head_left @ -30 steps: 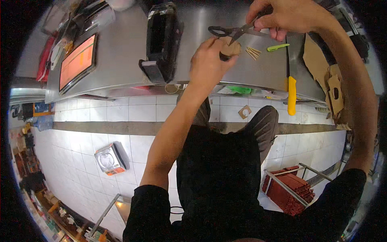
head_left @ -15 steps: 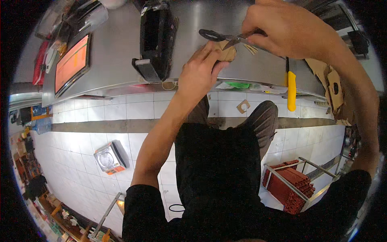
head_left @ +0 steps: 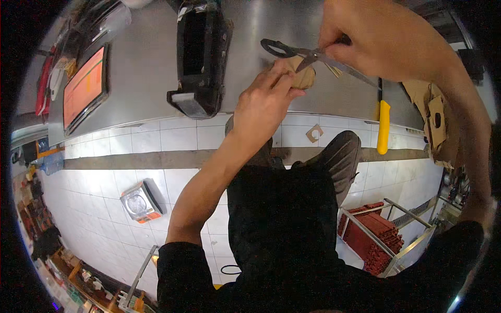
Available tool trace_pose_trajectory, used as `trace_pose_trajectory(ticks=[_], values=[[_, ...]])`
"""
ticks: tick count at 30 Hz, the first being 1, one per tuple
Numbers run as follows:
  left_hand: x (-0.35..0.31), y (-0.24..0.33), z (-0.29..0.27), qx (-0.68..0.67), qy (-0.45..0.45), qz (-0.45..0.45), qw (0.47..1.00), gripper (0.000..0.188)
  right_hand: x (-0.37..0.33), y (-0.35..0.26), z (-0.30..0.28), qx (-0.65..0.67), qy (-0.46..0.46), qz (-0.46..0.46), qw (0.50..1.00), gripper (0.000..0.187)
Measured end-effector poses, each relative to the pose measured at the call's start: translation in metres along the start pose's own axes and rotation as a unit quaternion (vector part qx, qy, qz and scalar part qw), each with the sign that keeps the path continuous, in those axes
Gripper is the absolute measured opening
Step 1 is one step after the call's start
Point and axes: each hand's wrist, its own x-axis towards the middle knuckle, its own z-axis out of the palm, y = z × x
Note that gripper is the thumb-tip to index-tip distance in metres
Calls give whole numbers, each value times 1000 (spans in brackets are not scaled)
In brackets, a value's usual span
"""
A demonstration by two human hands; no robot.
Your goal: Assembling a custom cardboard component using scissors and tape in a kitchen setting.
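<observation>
My left hand [head_left: 266, 94] grips a small rounded tan piece [head_left: 305, 78] that looks like cardboard, over the near edge of the metal table. Spread wide apart, the scissors [head_left: 312, 55] cross above this piece. One black handle loop sticks out to the left, and the blade in line with it points right. The other blade slants down with its tip at the tan piece; whether it has pierced it I cannot tell. My right hand [head_left: 355, 47] is closed around the scissors to the right of their pivot, hiding the second handle. Thin pale sticks [head_left: 334, 70] lie just beyond.
A black tape dispenser-like holder [head_left: 201, 68] stands on the metal table [head_left: 141, 68], left of my hands. Farther left is a tablet [head_left: 85, 86]. A yellow-handled knife [head_left: 383, 127] juts over the right edge near torn cardboard [head_left: 436, 117]. A boxed item [head_left: 140, 202] lies on the tiled floor.
The whole view has shifted slightly. Both hands, with the scissors and tan piece, sit a little farther right and lower. The hold of each hand looks the same.
</observation>
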Motion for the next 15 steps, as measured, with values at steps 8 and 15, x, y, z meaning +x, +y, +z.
trace_pose_trajectory(ticks=[8, 15], values=[[0, 1, 6, -13, 9, -11, 1000, 29, 8, -15, 3, -33, 53, -7, 998, 24], [6, 6, -7, -51, -13, -34, 998, 42, 6, 28, 91, -89, 299, -64, 948, 15]])
